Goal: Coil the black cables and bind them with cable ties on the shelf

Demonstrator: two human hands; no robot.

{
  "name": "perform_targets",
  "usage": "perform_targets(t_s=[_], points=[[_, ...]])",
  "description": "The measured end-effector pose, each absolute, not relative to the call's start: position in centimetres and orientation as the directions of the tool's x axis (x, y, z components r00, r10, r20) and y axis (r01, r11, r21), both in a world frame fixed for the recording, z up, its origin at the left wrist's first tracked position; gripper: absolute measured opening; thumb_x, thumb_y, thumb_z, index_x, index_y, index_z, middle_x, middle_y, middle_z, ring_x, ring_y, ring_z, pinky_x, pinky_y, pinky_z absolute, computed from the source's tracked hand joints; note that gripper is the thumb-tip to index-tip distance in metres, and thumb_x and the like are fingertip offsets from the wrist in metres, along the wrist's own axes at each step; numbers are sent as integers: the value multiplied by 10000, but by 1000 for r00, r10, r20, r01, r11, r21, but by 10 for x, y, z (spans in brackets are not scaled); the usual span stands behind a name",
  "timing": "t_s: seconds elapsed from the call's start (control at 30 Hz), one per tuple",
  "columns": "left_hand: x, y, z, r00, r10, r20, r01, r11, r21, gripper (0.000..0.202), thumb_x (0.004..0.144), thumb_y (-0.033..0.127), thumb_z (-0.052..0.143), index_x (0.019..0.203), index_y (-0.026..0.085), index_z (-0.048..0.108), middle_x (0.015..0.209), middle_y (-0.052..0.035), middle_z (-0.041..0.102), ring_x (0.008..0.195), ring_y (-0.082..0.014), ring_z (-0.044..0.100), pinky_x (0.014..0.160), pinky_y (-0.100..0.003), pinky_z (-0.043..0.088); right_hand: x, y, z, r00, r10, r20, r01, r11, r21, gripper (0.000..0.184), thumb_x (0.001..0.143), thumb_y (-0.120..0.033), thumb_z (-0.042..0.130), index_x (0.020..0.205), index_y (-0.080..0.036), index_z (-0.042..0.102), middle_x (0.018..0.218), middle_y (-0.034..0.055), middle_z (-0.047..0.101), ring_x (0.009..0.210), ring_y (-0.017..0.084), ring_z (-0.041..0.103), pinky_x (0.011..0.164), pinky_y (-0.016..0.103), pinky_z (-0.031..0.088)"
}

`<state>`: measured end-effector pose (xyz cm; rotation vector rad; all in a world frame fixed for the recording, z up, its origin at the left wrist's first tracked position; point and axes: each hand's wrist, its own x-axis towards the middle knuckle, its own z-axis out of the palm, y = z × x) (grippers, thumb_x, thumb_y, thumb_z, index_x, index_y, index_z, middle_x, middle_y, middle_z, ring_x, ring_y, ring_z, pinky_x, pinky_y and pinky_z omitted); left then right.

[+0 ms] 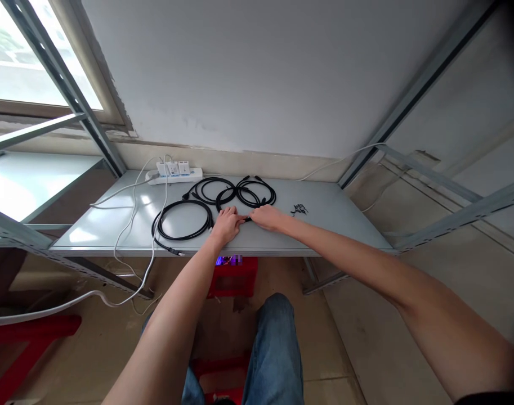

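My left hand point(227, 225) and my right hand point(266, 217) are close together near the shelf's front edge, fingers closed on a black cable point(247, 219). That cable loops up behind my hands, which hide much of it. To the left lies a coiled black cable point(160, 220), its plug hanging at the front edge. Two more black coils rest behind my hands: one coil point(204, 183) at the back left and another coil point(273, 194) at the back right. Right of my right hand is a small heap of thin black ties point(299, 210).
A white power strip point(180, 177) with plugged-in adapters sits at the back left of the grey metal shelf point(333, 225). White cords point(134, 202) run from it over the front edge. A red stool point(233, 278) stands below; metal uprights point(383, 124) flank the shelf.
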<state>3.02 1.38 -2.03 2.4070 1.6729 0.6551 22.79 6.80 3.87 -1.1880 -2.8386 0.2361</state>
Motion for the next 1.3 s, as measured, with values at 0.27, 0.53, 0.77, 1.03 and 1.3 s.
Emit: perform_targets(t_s=[0.27,0.53,0.77,1.03,1.3], points=[[30,14,-19,294,920,260,857,-374,354,366,1095,247,524,1241,279,858,1135,-140,643,1157,-318,569,1016,-440,419,222,98,48,-819,546,-178,571,804,-166,384,832,44,682,597,-212,519,610,15,595,831,208,710,760,288,452],[31,14,-21,293,921,259,857,-372,355,383,1103,240,505,1279,255,845,1152,-143,639,1163,-319,558,1009,-436,412,213,70,29,-321,897,-305,725,26,-688,339,949,-166,622,659,-241,463,550,-21,436,552,144,471,553,249,371],[29,13,-20,320,908,271,852,-401,337,400,1105,219,490,1326,242,823,1168,-144,635,1160,-312,558,1010,-434,432,218,41,21,-193,930,-314,662,-113,-741,381,1089,-294,484,714,-227,483,594,-14,466,521,120,398,527,251,291],[30,17,-27,362,868,339,849,-457,265,337,1121,384,553,1322,199,749,1197,-124,644,1181,-295,604,1034,-423,489,274,31,-26,-277,880,386,921,358,-154,229,1064,-169,423,1061,-174,651,1142,167,686,1098,307,608,928,393,466],[31,5,-13,351,876,331,910,-402,99,315,1161,229,313,1181,173,622,1107,-148,745,1094,-299,698,1009,-429,480,271,37,-30,-198,911,362,951,269,-155,280,1005,-81,466,1218,-155,633,1269,169,651,1198,304,583,1034,420,460]])
